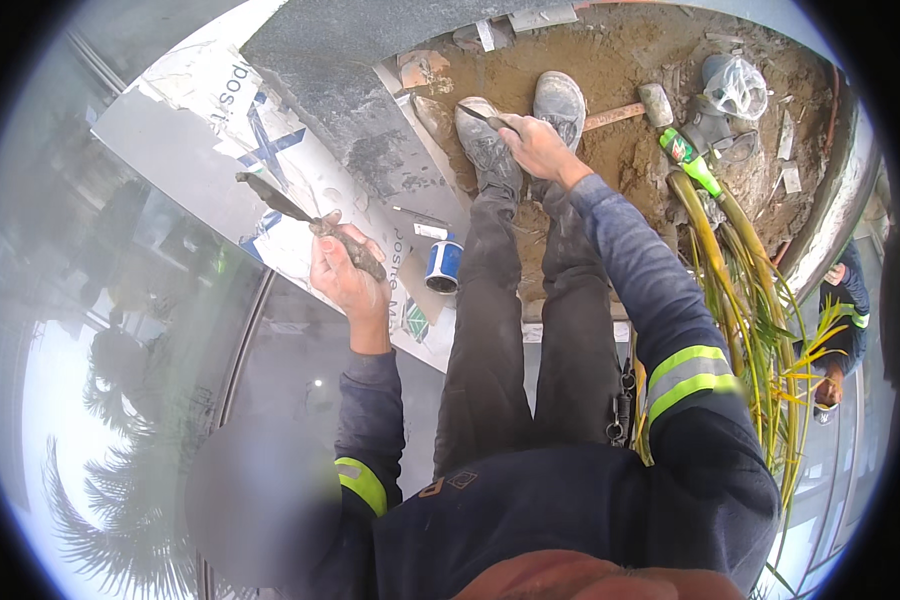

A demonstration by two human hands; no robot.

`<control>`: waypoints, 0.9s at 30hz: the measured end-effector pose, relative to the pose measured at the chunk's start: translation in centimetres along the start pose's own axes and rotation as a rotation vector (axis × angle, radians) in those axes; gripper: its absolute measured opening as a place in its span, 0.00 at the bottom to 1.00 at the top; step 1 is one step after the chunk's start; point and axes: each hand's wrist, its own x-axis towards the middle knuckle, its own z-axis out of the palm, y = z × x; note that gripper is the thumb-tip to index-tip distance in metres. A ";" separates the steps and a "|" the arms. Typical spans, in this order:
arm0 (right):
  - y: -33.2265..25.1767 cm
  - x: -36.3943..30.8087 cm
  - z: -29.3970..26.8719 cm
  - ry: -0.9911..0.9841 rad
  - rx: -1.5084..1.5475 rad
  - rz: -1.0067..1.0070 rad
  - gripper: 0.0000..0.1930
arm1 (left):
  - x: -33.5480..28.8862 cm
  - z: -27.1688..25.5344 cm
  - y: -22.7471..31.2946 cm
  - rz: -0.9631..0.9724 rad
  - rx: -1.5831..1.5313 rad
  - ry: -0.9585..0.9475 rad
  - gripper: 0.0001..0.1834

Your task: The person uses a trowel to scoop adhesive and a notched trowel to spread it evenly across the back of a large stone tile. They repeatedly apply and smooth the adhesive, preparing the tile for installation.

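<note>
My left hand [348,285] is closed around the caked handle of a small trowel [278,200], its narrow dark blade pointing up and left over a film-covered panel. Farther ahead, my right hand [542,150] grips a slim tool with a thin dark blade [482,116]; its handle is hidden in my fingers. That blade lies in front of my dusty shoe [478,140] in the view; whether they touch I cannot tell. Just right of my left hand stands a blue and white can [443,264], with a white tube [430,232] and a thin pencil-like stick [420,215] beyond it.
A hammer [656,104] with a wooden handle lies on the dirt [620,60] right of my shoes. Near it are a green bottle [688,160] and a clear plastic bag [738,88]. Long plant stalks [735,270] spread beside my right arm. Another person [846,315] is at the far right.
</note>
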 end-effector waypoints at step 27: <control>0.5 18.4 17.5 0.291 -0.088 -0.331 0.20 | 0.6 -3.2 -11.4 -0.152 0.079 -0.176 0.34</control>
